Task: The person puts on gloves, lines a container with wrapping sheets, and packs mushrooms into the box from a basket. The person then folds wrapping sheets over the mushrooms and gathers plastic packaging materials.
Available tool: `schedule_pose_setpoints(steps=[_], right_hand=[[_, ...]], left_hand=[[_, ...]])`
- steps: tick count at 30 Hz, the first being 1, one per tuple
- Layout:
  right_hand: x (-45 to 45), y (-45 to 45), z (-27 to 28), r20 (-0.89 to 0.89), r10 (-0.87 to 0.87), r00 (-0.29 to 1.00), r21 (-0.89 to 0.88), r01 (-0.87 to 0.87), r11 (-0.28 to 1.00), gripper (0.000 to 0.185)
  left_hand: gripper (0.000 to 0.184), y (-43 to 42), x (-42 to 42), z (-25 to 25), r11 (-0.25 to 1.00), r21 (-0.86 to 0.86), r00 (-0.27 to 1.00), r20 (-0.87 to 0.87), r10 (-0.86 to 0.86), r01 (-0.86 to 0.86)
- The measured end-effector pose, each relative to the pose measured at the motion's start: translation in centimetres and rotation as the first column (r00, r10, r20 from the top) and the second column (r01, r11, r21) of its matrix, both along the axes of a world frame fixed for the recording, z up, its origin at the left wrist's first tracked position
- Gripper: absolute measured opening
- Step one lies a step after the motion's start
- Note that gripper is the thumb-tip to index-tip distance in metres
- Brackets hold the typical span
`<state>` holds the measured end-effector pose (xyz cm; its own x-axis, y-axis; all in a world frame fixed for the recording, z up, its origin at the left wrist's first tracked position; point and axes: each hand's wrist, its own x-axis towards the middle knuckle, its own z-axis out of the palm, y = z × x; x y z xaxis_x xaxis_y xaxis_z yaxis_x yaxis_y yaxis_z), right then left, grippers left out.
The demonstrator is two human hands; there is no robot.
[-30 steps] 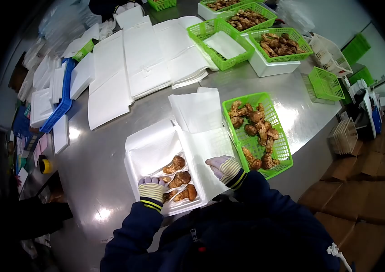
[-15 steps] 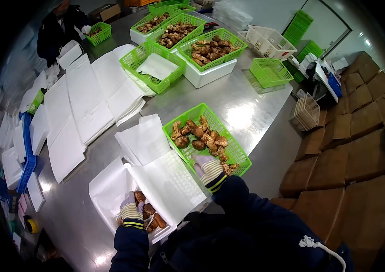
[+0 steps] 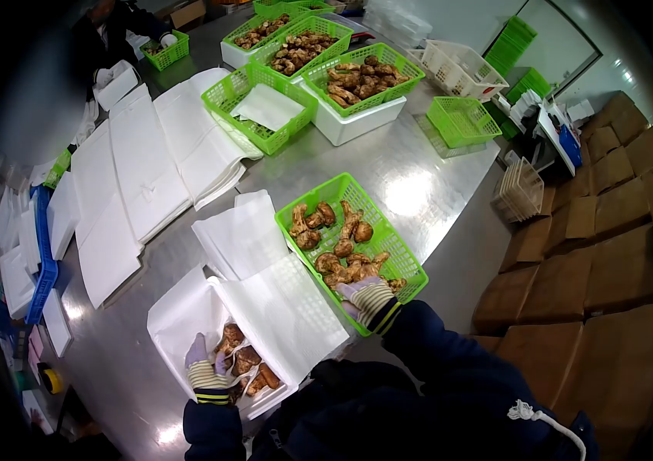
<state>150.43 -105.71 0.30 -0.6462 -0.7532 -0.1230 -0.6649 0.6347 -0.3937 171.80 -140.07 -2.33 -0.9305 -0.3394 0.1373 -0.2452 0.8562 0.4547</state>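
Observation:
Both my hands wear pale purple gloves with striped cuffs. My left hand (image 3: 205, 366) is inside the lined white foam box (image 3: 180, 307), its fingers stretched along the left side and the thumb apart. Beside it lie several brown mushrooms (image 3: 246, 359), with thin whitish strips over them. My right hand (image 3: 366, 296) is at the near end of the green basket (image 3: 397, 244), fingers apart, against the lower group of mushrooms (image 3: 351, 269). More mushrooms (image 3: 351, 223) lie farther up the basket. A white sheet (image 3: 284, 303) drapes from the box towards the basket.
White paper sheets (image 3: 146, 165) are stacked on the metal table (image 3: 280, 173). Green baskets of mushrooms (image 3: 361, 81) stand at the back, one on a white foam box (image 3: 349, 127). A co-worker (image 3: 115, 38) is at far left. Cardboard boxes (image 3: 549, 280) are piled right.
Mushrooms in the green basket have shifted, several now gathered nearer my right hand. My left hand has moved slightly left from over the mushrooms, its fingers now more visible.

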Motion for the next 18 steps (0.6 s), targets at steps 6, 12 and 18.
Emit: schedule_pose_setpoints(steps=[6, 12, 18], right_hand=[[-4.5, 2.6, 3.9, 0.059, -0.379, 0.924, -0.068, 0.382, 0.922, 0.026], [-8.5, 5.3, 3.5, -0.104, -0.561, 0.821, -0.011, 0.563, 0.826, 0.025], [-9.8, 4.9, -3.8, 0.105, -0.370, 0.923, 0.519, 0.267, 0.812, 0.035]], left_hand=[[0.048, -2.4, 4.1, 0.0, 0.993, -0.085, 0.987, -0.147, 0.064, -0.077], [0.037, -2.5, 5.1, -0.7, 0.973, -0.231, 0.992, -0.119, -0.034, 0.006], [0.035, -2.2, 4.9, -0.3, 0.984, -0.180, 0.998, -0.066, -0.012, 0.000]])
